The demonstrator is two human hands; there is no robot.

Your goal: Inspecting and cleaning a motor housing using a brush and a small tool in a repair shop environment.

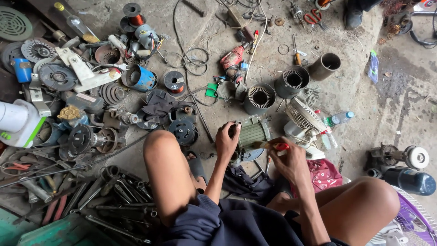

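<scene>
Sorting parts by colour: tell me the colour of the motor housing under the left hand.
Pale green motor housing, steadied by the left hand; shown in the head view.

— What is found about the grip?
— The motor [253, 132] is gripped by the left hand [226, 142]; the right hand [287, 161] is placed just right of it.
— And beyond?
— Two stators [260, 97] are set behind it, wrenches [114, 193] well left.
</scene>
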